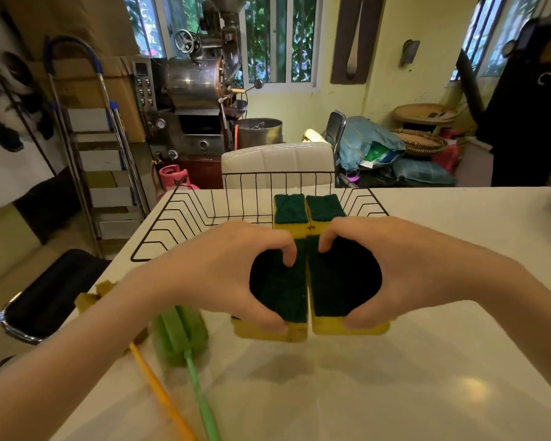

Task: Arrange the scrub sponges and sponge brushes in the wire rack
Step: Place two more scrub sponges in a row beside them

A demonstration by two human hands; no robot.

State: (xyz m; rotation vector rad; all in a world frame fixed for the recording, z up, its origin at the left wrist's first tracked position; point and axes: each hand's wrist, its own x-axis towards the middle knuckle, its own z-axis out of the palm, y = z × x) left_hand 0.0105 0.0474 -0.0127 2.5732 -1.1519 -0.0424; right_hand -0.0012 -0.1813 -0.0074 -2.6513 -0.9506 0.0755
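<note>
Sponges fill both hands: the left hand (229, 275) is clamped on one scrub sponge (280, 291), thumb at its near yellow end and fingers hooked over the far end, and the right hand (404, 268) grips a second sponge (341, 281) the same way. Both sponges are carried green side up, side by side and almost touching, lifted clear of the white table (395, 393), judging by the shadow beneath them.

Just beyond the fingertips, two more sponges (309, 211) already lie in the wire rack (185, 218), side by side near its right half. The held pair hangs at the rack's near edge, which is hidden behind the hands.

The main risk, as I judge it, is the near rim: if the pair goes forward too low, the yellow undersides could catch on the wire and push the light rack across the smooth table. Set down too far forward, they could ride up on the two sponges already placed and sit tilted. Each grip pinches only the ends, so soft foam may bow and slip if one hand relaxes early.

Behind the left wrist, the green sponge brush (180, 332) and the orange-handled brush (159, 386) lie on the table; a drawn-back forearm could sweep them off the near edge.
</note>
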